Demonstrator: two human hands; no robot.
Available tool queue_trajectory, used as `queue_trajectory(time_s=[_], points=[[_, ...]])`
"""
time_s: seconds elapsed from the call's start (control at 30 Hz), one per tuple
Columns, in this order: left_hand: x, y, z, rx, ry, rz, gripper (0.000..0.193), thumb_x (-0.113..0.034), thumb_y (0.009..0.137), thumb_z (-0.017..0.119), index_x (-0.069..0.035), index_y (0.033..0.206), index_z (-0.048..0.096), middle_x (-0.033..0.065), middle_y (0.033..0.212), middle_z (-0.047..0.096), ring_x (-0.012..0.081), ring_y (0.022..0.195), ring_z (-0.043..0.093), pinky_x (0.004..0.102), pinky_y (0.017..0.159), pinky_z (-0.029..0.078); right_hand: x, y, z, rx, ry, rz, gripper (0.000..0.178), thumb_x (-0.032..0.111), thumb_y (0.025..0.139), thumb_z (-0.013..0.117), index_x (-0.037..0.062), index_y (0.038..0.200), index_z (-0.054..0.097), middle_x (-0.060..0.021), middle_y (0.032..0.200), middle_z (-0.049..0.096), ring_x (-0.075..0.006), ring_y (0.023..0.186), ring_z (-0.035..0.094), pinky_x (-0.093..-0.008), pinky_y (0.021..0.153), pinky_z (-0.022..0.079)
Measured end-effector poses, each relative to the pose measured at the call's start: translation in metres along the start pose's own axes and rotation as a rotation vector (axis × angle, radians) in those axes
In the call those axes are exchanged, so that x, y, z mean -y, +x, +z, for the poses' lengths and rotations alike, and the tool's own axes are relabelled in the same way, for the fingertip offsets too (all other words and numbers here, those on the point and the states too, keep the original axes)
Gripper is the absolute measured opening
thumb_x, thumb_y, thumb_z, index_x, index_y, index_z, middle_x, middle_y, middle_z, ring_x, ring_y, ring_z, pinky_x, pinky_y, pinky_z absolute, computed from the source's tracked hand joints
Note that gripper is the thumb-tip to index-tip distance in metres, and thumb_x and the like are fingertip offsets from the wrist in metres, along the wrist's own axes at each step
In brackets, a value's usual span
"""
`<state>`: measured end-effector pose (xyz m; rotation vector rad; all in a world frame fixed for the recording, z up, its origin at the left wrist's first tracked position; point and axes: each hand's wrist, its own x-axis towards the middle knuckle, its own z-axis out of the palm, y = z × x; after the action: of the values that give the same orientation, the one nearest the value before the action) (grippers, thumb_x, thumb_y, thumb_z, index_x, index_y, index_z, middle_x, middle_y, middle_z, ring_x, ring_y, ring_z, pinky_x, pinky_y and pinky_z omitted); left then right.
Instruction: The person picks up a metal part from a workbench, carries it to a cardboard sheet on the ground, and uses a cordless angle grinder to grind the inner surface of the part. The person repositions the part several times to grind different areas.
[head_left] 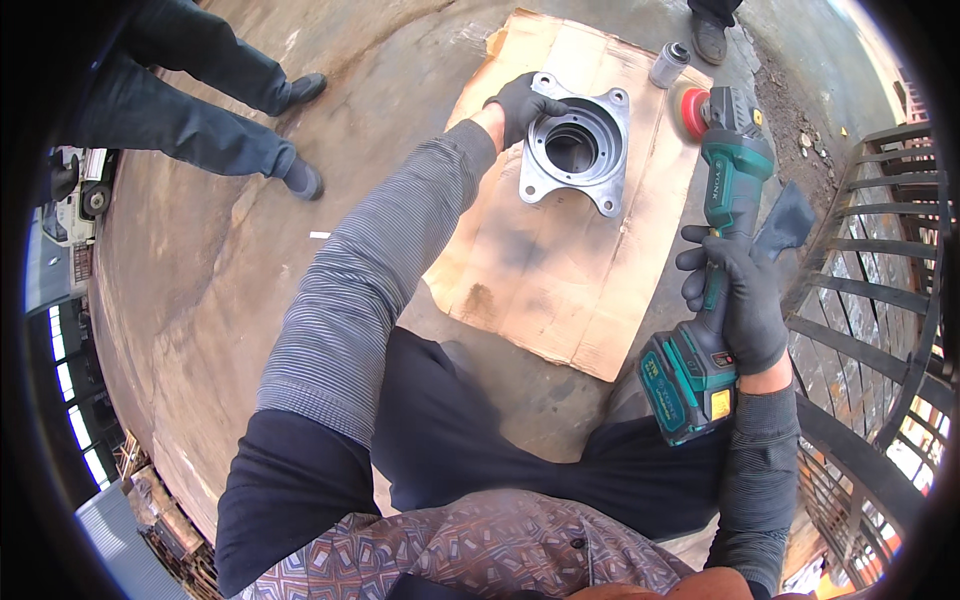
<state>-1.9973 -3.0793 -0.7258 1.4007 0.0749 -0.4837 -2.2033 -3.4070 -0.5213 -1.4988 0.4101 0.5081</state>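
A silver metal housing (613, 160) with a wide round bore and a four-cornered flange sits on a flat sheet of cardboard (530, 290). My gloved left hand (521, 106) grips its upper left edge, the thumb over the rim of the bore. In my gloved right hand (748, 305) is a green and black cordless angle grinder (738, 165), held by its body with the battery toward me. The grinder's red disc (692, 112) is to the right of the housing, apart from it, over the cardboard's right edge. Whether the disc spins cannot be made out.
A small spray can (667, 67) stands at the cardboard's upper right. A curved metal-barred frame (870, 290) lies along the right side. Another person's legs (215, 130) are at the upper left, and another shoe (709, 40) is at the top. Stony debris (795, 125) lines the floor.
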Motion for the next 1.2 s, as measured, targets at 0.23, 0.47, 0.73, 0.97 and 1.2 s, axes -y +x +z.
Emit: queue_trajectory(time_s=[0.23,0.47,0.73,0.97,1.2], points=[[0.014,-0.027,-0.031,-0.315,0.434,-0.104,0.065,-0.003,0.085,0.076,0.004,0.146,0.054,0.0181,0.129,0.072,0.0222,0.110,0.074,0.0318,0.091,0.062,-0.004,0.010,-0.009,-0.006,0.023,0.004,0.041,0.025,0.103,0.066,-0.0067,0.128,0.065,-0.0116,0.093,0.073,-0.0148,0.066,0.069,-0.0268,0.058,0.055],[0.013,-0.038,0.001,-0.463,0.718,-0.137,0.073,-0.021,0.088,0.070,0.002,0.153,0.048,0.0296,0.139,0.068,0.0400,0.127,0.069,0.0433,0.101,0.059,-0.002,0.025,-0.006,-0.033,-0.063,0.029,0.041,0.026,0.105,0.064,-0.0062,0.130,0.068,-0.0091,0.092,0.072,-0.0137,0.067,0.066,-0.0266,0.058,0.052],[0.016,-0.067,-0.001,-0.491,0.808,-0.279,0.057,-0.026,0.090,0.063,0.007,0.136,0.056,0.0332,0.124,0.073,0.0435,0.120,0.072,0.0482,0.102,0.057,-0.002,0.035,-0.003,0.014,-0.131,0.101,0.038,0.028,0.104,0.067,-0.0034,0.125,0.069,-0.0086,0.090,0.071,-0.0143,0.066,0.066,-0.0271,0.059,0.052],[0.020,-0.057,-0.007,-0.455,0.728,-0.264,0.049,-0.024,0.090,0.062,0.007,0.128,0.060,0.0305,0.114,0.076,0.0419,0.112,0.075,0.0481,0.098,0.058,-0.012,0.037,0.007,0.036,-0.151,0.221,0.038,0.026,0.100,0.073,-0.0024,0.122,0.062,-0.0100,0.091,0.071,-0.0168,0.067,0.068,-0.0301,0.060,0.055],[0.025,-0.057,-0.004,-0.445,0.771,-0.258,0.051,-0.027,0.093,0.059,0.005,0.132,0.058,0.0320,0.124,0.073,0.0457,0.121,0.070,0.0495,0.105,0.055,-0.023,0.029,0.017,0.067,-0.161,0.265,0.035,0.026,0.098,0.074,-0.0019,0.118,0.062,-0.0090,0.090,0.067,-0.0163,0.066,0.068,-0.0306,0.058,0.054]])
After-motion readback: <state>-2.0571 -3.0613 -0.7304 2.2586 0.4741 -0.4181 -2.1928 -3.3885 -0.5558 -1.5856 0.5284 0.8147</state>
